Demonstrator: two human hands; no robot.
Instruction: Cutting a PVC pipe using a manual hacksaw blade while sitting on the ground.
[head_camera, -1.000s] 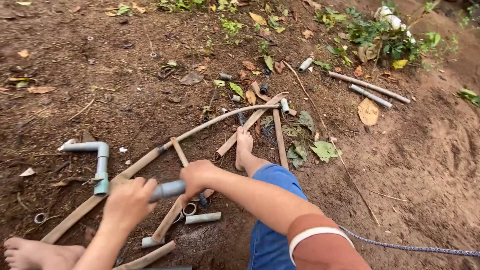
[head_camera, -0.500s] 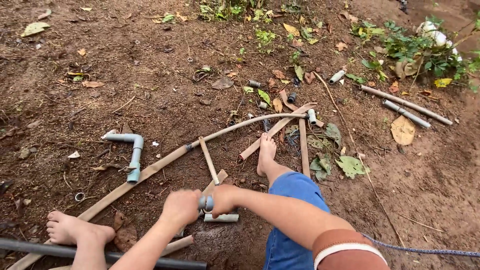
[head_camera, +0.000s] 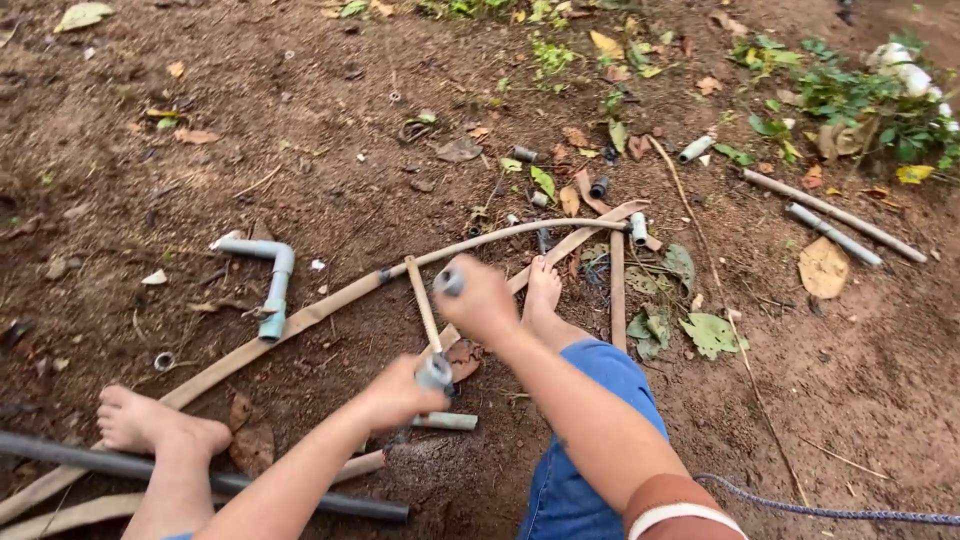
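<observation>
- Two hands up over bare brown soil, each closed round one end of a short grey pipe piece; blurred, so the exact grip cannot be told.
- Left hand (head_camera: 400, 392) fisted on the lower end of the short grey pipe (head_camera: 436, 372), just above a small pipe stub (head_camera: 445, 421) lying on the ground.
- Right hand (head_camera: 478, 298) wrapped round the upper end, close to the right foot (head_camera: 543, 290).
- Left foot (head_camera: 150, 425) planted near the lower left, touching a long dark pipe (head_camera: 230, 482) that runs along the bottom edge.
- Long bent strip (head_camera: 330, 300) arching across the soil under the hands, with flat wooden slats (head_camera: 617, 290) crossing it.
- Elbowed grey-blue pipe assembly (head_camera: 272, 285) lying to the left, well apart from both hands.
- Two pipe lengths (head_camera: 832, 222) at far right, beside dry leaves and green weeds.
</observation>
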